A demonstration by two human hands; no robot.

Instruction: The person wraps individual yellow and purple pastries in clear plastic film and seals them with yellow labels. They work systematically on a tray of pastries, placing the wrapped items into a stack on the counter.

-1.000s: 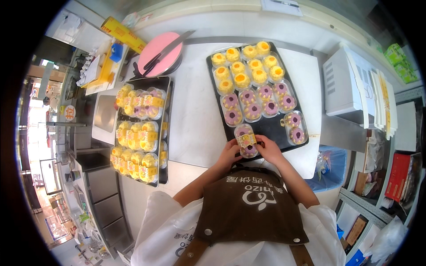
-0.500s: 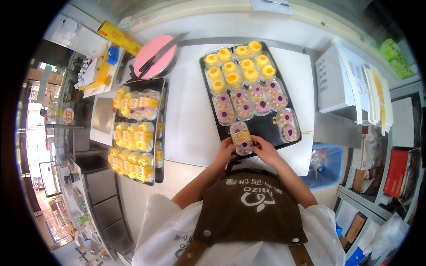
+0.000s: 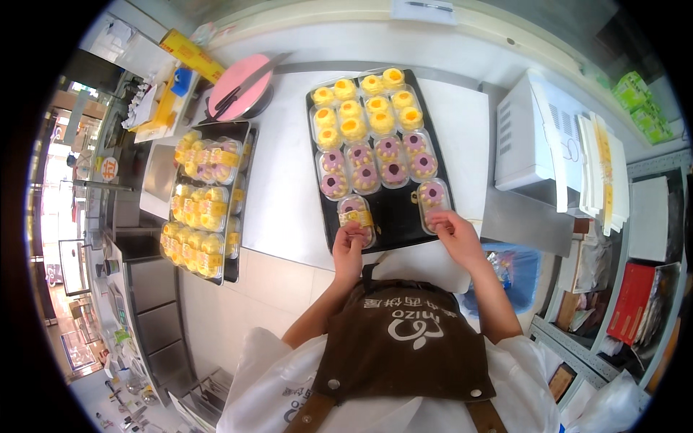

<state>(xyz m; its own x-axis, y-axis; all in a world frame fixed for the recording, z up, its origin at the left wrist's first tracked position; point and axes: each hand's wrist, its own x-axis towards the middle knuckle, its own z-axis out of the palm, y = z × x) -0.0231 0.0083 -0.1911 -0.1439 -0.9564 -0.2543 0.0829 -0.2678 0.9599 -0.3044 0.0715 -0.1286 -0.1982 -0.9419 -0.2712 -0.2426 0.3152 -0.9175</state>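
Banded box (image 3: 356,214) sits close, presumably for reach; left hand (image 3: 350,244) and right hand (image 3: 456,235) curl fingers, grasp I cannot tell.

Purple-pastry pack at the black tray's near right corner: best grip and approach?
I'd pinch the clear pack by its two long side walls, coming from above and the person's side. It's oblong, long sides running away from the person. Bare black tray to its left leaves finger room; another purple pack sits close beyond its far end. The right hand is at its near end.
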